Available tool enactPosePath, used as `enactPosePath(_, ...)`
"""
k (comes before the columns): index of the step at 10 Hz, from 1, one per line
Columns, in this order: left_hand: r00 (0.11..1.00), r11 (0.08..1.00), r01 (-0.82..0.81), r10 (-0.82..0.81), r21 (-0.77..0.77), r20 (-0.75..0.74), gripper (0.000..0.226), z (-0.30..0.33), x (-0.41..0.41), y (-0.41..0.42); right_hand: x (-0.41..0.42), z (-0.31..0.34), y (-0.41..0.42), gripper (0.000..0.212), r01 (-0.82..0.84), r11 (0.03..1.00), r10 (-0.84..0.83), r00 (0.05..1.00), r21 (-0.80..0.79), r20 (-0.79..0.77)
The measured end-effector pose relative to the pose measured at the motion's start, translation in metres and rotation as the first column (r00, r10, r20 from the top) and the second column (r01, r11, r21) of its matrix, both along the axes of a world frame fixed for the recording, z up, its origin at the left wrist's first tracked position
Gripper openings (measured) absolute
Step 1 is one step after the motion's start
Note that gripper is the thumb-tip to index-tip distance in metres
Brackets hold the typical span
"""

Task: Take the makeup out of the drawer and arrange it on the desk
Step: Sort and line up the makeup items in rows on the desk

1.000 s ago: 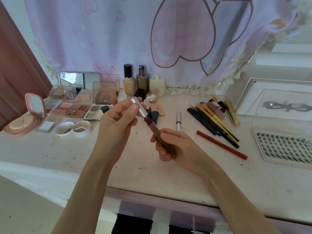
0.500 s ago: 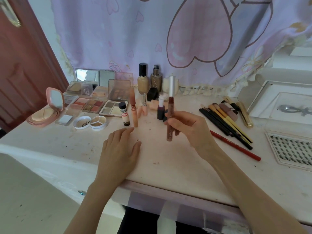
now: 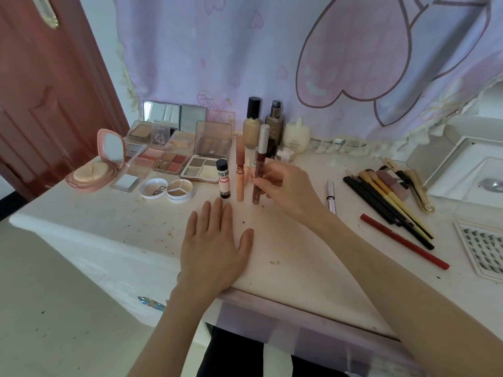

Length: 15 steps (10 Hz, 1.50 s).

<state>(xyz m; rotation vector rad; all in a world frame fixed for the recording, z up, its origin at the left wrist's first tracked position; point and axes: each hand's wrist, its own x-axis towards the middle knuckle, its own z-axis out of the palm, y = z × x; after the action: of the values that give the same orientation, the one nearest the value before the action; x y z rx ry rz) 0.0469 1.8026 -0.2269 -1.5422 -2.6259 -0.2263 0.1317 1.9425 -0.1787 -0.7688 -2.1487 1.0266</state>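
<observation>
On the bench (image 3: 299,268), your right hand (image 3: 285,189) pinches the dark lip gloss tube (image 3: 258,172) upright beside the peach tube (image 3: 240,170); left hand (image 3: 215,246) lies flat. Release crookedly and it may topple its neighbours.

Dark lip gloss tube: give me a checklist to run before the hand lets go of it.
1. Tube upright: ok.
2. Base touching the desk: cannot tell; it is at the surface.
3. Silver cap on: ok.
4. Right hand grips the tube: ok, fingers pinch its middle.
5. Gap to the peach tube beside it: ok, they stand apart.
6. Left hand clear of the row: ok, flat on the desk, though its fingertips lie near the small bottle.
</observation>
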Motion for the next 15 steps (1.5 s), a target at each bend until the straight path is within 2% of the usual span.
enactPosePath(1,1.000,1.000,0.003,-0.003,0.002,0.000,0.069,-0.001,-0.001,0.001,-0.003,-0.004,0.000,0.004,0.023,1.000,-0.023,0.999,-0.004,0.027)
enactPosePath(3,1.000,1.000,0.012,-0.012,0.016,-0.003,0.070,-0.002,-0.002,0.000,-0.003,-0.014,0.000,0.008,0.013,0.999,-0.010,0.995,-0.034,0.094)
enactPosePath(4,1.000,1.000,0.012,-0.012,0.016,-0.003,0.070,-0.003,-0.002,0.000,-0.003,-0.018,0.000,0.013,0.008,0.997,-0.001,0.996,-0.083,0.086)
enactPosePath(6,1.000,1.000,0.012,-0.012,0.027,-0.005,0.070,-0.002,-0.002,0.000,-0.002,-0.022,-0.001,0.018,0.003,0.999,0.001,0.994,-0.038,0.105)
enactPosePath(9,1.000,1.000,0.011,-0.011,0.028,0.002,0.070,-0.002,-0.002,0.000,-0.002,-0.025,-0.002,0.018,0.008,1.000,-0.006,0.992,-0.012,0.123)
enactPosePath(11,1.000,0.999,0.008,-0.009,0.035,0.006,0.069,-0.002,-0.001,0.000,-0.001,-0.024,-0.004,0.015,0.025,0.998,-0.018,0.992,-0.054,0.121)
enactPosePath(13,0.999,1.000,0.012,-0.013,0.027,0.030,0.068,0.000,-0.001,0.000,0.011,-0.018,-0.013,0.027,0.055,0.998,-0.051,0.994,-0.042,0.099)
enactPosePath(14,0.997,0.997,0.028,-0.032,0.066,0.064,0.060,0.004,0.002,-0.003,0.032,-0.010,-0.018,0.024,0.090,0.996,-0.089,0.993,-0.007,0.083)
enactPosePath(15,0.976,0.938,0.089,-0.149,0.335,0.159,0.031,0.007,0.012,-0.007,0.067,0.001,-0.017,0.010,0.116,0.993,-0.119,0.987,0.035,0.107)
